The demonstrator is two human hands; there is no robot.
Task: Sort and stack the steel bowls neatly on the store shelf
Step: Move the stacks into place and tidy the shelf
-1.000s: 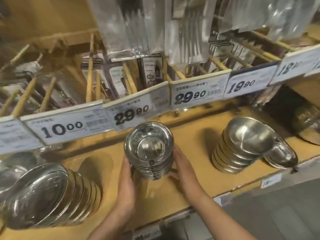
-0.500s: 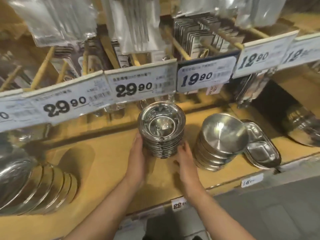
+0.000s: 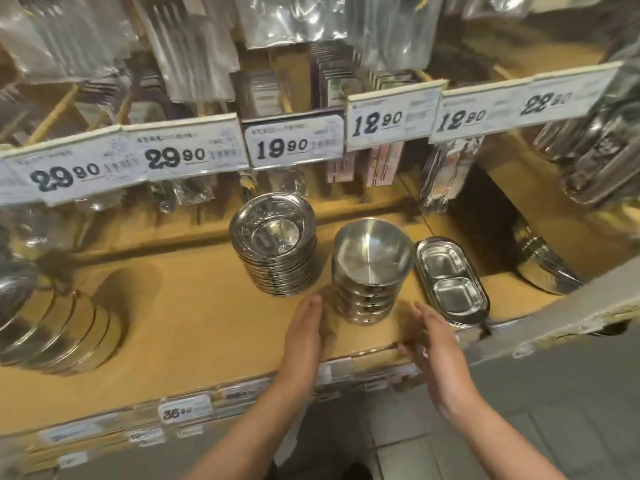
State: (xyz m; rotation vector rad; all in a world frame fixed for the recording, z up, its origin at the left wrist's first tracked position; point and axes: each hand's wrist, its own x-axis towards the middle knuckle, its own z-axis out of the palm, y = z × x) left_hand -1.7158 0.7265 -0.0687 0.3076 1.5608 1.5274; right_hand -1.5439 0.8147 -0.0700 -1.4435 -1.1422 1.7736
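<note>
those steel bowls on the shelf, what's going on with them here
A person is tidying steel bowls on a wooden store shelf. The stack of shallow bowls stands on the shelf with no hand on it. Both hands are open: the left hand and the right hand sit either side of the stack of deeper bowls, not touching it. Divided trays lie right of that stack, and a tilted row of larger bowls leans at far left.

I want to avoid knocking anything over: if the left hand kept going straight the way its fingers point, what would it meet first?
The left hand points up the shelf, just left of the deep bowl stack. It would probably brush that stack's left side or slip past to the shallow dish stack behind; depth is unclear.
</note>
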